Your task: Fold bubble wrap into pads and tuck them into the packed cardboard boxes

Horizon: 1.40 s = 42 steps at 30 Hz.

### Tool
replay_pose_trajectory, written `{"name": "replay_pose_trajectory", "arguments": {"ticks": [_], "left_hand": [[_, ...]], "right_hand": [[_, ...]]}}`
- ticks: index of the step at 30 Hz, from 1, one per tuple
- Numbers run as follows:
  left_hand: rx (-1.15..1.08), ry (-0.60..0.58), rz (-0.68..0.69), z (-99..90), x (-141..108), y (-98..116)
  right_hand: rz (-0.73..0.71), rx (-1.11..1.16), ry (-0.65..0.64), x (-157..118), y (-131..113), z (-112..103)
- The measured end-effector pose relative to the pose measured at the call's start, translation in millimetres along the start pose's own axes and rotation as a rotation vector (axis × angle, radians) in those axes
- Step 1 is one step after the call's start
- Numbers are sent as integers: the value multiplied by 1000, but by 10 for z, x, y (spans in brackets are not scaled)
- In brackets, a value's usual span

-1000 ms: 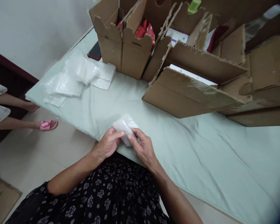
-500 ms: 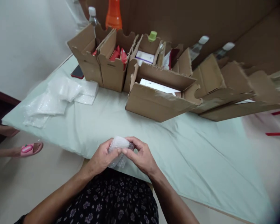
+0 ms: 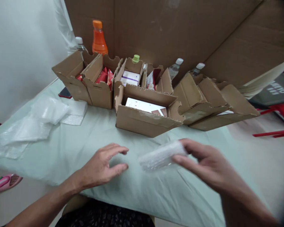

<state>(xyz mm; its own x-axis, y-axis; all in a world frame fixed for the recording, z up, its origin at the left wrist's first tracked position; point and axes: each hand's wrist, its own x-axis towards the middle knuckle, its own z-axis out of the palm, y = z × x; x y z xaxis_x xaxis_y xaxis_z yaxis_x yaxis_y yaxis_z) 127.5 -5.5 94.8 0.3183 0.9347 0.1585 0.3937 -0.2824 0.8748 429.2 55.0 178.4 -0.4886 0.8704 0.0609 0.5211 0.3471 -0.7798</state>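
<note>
right hand (image 3: 210,167) is gripping a bubble-wrap packet (image 3: 159,156) over open green cloth (image 3: 142,192); left hand (image 3: 101,165) is hovering wide near the front edge, cardboard boxes (image 3: 142,122) standing behind.

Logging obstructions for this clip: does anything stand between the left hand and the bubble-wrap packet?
Nothing visible does. The left hand, open and empty, is apart from the motion-blurred bubble-wrap packet, and only pale green cloth shows in the gap between them. The right hand grips the packet's opposite end.

The left hand (image 3: 100,165) curves with fingers (image 3: 115,150) parted; the right hand (image 3: 210,167), blurred, seems to pinch.
</note>
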Motion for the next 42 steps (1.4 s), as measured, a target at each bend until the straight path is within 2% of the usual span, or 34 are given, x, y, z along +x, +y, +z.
{"name": "replay_pose_trajectory", "arguments": {"ticks": [3, 5, 6, 8, 11, 15, 18, 21, 23, 26, 29, 33, 37, 42], "left_hand": [[244, 252, 282, -156, 369, 99], [377, 342, 400, -200, 613, 186], [424, 361, 439, -213, 732, 227], [479, 342, 478, -241, 976, 291], [520, 174, 440, -330, 1413, 326], [672, -144, 327, -466, 2077, 309], [785, -426, 295, -449, 2402, 305], [904, -596, 200, -349, 2469, 340], [959, -635, 146, -307, 2424, 388], [997, -674, 163, -344, 2349, 477], [1040, -674, 107, -452, 2322, 527], [985, -669, -4, -568, 2304, 465], [907, -584, -13, -647, 2263, 333], [808, -594, 30, -736, 2253, 221]], "right_hand": [[-3, -22, 428, 153, -88, -407], [-32, -76, 651, 332, -73, -548], [-47, -123, 709, 435, -44, -586], [-47, -240, 720, 633, 33, -618], [63, -522, 629, 819, 109, -600], [277, -969, 517, 859, 18, -530], [345, -1102, 426, 876, -101, -490], [360, -1126, 379, 928, -184, -482], [370, -1122, 357, 957, -221, -493], [370, -1088, 335, 965, -250, -522], [332, -1034, 327, 961, -228, -521], [281, -993, 307, 1027, -163, -426], [335, -1037, 284, 1108, -182, -398], [418, -1093, 257, 1087, -278, -561]]}}
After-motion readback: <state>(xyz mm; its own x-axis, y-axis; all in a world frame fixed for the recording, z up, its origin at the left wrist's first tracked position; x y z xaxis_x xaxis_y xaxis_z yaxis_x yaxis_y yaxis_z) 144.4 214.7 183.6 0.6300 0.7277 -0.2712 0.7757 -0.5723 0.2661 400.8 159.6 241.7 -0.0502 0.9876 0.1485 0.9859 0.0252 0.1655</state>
